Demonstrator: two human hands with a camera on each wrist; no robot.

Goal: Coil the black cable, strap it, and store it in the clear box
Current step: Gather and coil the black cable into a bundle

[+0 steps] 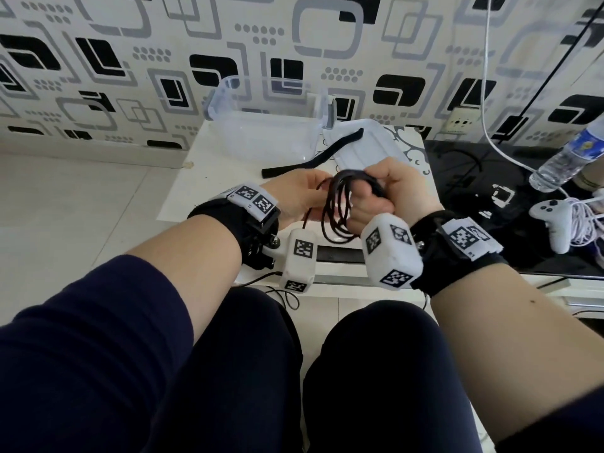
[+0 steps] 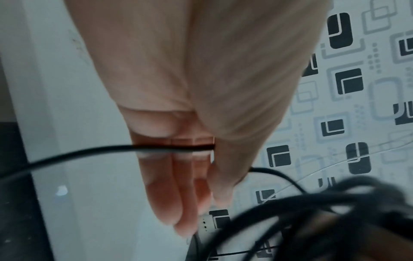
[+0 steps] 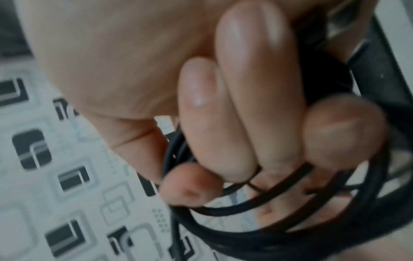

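The black cable (image 1: 338,220) hangs as a loose coil of several loops between my hands, above the white table (image 1: 202,178). My right hand (image 1: 395,188) grips the top of the coil; its curled fingers (image 3: 252,88) wrap the loops (image 3: 245,227). My left hand (image 1: 300,191) is just left of the coil. There a single strand (image 2: 89,151) crosses its fingers (image 2: 170,185) and is pinched under the thumb. The black strap (image 1: 310,160) lies flat on the table beyond my hands. The clear box (image 1: 225,93) stands open behind it, against the wall.
The box's clear lid (image 1: 369,145) lies right of the box, under one end of the strap. A water bottle (image 1: 568,155), a white game controller (image 1: 552,220) and a white cord (image 1: 490,93) sit on the black glossy surface (image 1: 474,197) to the right.
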